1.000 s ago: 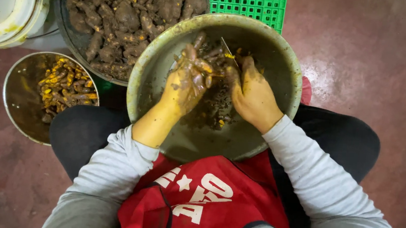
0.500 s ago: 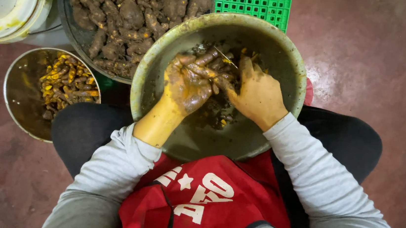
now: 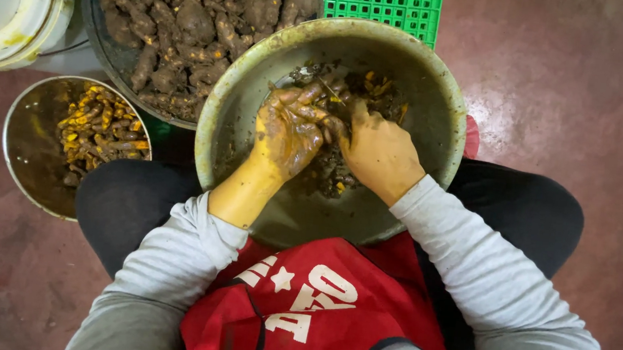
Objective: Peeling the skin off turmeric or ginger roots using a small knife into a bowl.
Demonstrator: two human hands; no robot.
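Head view: left hand [image 3: 289, 131] curled shut on muddy turmeric root [image 3: 329, 123], held over middle of large metal basin [image 3: 441, 96] on lap. Right hand [image 3: 378, 152] closed beside it, thumb up, fingers touching same root; thin blade [image 3: 327, 89] seen just beyond. Root judged light, stiff, knobbly, slippery when wet; best pinched across thick middle.

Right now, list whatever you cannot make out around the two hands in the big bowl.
- Head view: the thing gripped by the left hand is hidden by mud and its curled fingers.
- Right hand fingertips: buried in the muddy roots.
- Thin blade-like sliver: too small to identify.
- Bowl near rim: covered by the red apron.
- White bucket: cut off by the frame's edge.
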